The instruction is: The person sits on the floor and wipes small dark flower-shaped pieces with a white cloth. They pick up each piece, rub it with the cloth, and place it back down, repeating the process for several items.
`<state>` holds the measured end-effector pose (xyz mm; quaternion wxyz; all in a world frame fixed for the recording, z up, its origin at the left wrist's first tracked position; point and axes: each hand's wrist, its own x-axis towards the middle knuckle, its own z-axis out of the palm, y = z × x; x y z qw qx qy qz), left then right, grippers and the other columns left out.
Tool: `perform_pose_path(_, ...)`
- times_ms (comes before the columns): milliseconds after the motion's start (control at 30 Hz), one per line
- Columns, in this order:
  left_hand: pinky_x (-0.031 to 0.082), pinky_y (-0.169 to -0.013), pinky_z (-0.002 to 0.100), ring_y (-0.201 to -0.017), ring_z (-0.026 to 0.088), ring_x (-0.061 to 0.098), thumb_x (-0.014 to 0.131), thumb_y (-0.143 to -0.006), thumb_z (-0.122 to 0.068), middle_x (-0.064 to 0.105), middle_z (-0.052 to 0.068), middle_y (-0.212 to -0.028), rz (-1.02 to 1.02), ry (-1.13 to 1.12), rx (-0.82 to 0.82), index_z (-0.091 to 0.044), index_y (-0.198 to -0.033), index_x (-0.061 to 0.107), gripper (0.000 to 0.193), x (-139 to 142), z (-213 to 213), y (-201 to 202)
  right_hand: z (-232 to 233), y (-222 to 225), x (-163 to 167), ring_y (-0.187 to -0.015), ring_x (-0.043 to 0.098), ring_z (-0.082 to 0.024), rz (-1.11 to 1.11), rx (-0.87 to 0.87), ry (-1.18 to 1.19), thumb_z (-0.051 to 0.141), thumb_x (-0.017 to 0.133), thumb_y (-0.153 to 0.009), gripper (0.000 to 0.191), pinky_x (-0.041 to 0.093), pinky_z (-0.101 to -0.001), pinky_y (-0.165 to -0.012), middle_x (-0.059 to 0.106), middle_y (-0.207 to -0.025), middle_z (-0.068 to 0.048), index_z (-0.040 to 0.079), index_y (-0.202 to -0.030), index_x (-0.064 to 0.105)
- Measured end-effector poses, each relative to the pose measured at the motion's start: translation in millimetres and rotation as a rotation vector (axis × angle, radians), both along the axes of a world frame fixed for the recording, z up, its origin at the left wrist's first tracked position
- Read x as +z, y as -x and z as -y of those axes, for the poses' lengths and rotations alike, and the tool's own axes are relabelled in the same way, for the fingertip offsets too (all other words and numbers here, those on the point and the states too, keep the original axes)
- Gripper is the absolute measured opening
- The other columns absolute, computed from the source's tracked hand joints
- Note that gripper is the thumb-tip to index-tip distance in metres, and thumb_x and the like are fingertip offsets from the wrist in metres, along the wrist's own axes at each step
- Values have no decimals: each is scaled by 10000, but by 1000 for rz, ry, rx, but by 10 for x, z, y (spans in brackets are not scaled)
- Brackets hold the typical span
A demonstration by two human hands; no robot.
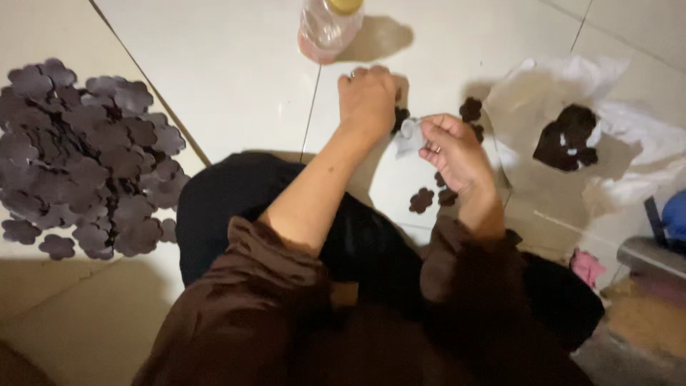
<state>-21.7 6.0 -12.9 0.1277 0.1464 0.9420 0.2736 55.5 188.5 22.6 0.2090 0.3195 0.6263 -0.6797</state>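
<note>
Probably home: tiled floor [236, 64], person seated, plastic bag [614, 164].

The plastic bottle [328, 25] is cut off by the top edge.

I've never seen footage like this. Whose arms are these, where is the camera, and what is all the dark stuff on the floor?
There is no machine here: the arms belong to a person sitting on a pale tiled floor, and the one picture comes from a camera worn on their head, looking down. The left hand is closed and rests on the floor over small dark flower-shaped cutouts. The right hand pinches a small pale scrap between its fingers. Far left lies a big heap of the same flower shapes. At the top stands a clear plastic bottle with a yellow cap. On the right, a white plastic bag holds more dark pieces. What the left hand grips, if anything, is hidden.
</note>
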Motion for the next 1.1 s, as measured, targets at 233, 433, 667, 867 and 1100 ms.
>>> perform_pose_path(233,460,-890,468,-1098,283,631,774,-783,-192,681,72,-1075,3,39,-14,-112,-909,759,150,56,10,-7,528,-68,-243,-860,636,-209,-612,232,-969,-38,749,-923,77,530,-340,-808,661,-945,-94,-13,-978,701)
perform_pose_path(433,457,-868,468,-1084,293,628,840,-714,-298,675,79,-1054,-3,20,-6,-96,-893,761,281,35,-24,-7,842,-254,-171,-1065,577,-342,-739,521,-1365,-67,742,-808,313,496,-389,-961,606,-1111,-190,-113,-1116,701)
perform_pose_path(667,458,-852,456,-1051,285,632,830,-715,-286,670,76,-1046,27,60,-24,-134,-903,763,250,43,-34,-21,761,-251,-183,-1085,603,-354,-852,481,-1299,-74,744,-794,195,491,-427,-981,632,-1115,-167,-89,-988,727)
perform_pose_path(867,460,-831,450,-1034,286,634,821,-667,-219,668,73,-1042,-18,66,-30,-158,-888,764,237,52,-29,-32,749,-321,-94,-991,637,-353,-794,522,-1203,-81,738,-866,62,531,-416,-897,667,-1038,-166,-49,-912,711)
perform_pose_path(1100,454,-855,453,-1046,280,626,788,-740,-183,669,57,-1060,9,22,-12,-174,-856,773,117,12,-6,-28,672,-337,86,-837,699,-279,-537,425,-867,-12,757,-882,69,566,-338,-737,686,-981,-130,0,-950,749)
